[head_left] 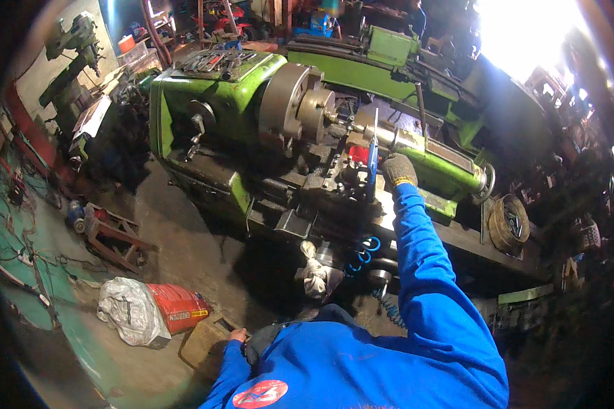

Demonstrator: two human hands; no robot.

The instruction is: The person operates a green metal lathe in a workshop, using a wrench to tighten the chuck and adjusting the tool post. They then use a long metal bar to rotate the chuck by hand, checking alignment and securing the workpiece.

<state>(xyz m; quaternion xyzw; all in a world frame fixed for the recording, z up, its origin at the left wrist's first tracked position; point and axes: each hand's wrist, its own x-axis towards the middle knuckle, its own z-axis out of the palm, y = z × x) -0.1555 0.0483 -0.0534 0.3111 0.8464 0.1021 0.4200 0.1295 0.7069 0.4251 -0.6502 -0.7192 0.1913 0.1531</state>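
Lathe (314, 180) first: where is it, and where do its edges run?

"It fills the middle in front of you, green and dark metal. Its front edge slants from the headstock, upper left, to the lower right, and your right sleeve (423, 252) crosses that edge."

"And the room around you?"

"Grey floor (191, 225) runs along your left, from the headstock end of the lathe down to a sack, giving you width on that side. Ahead, the lathe blocks the way to a second green machine (389, 48) lying behind it."

"Surface and workshop?"

"The floor is dull with dark patches. A tall green machine (78, 41) stands at the upper left; glare washes out the upper right."

"Smaller things, in order?"

"The round metal chuck (286, 102) faces right. The red-and-white sack (177, 307) lies just beside a tan container (201, 344). Your right hand (400, 170), in a grey glove, is at the lathe's carriage. Your bare left hand (238, 335) is low, near the container; what it grips, if anything, I cannot tell. Slimmest is an upright blue tool (373, 160), right beside your glove; whether your fingers close on it, I cannot tell."
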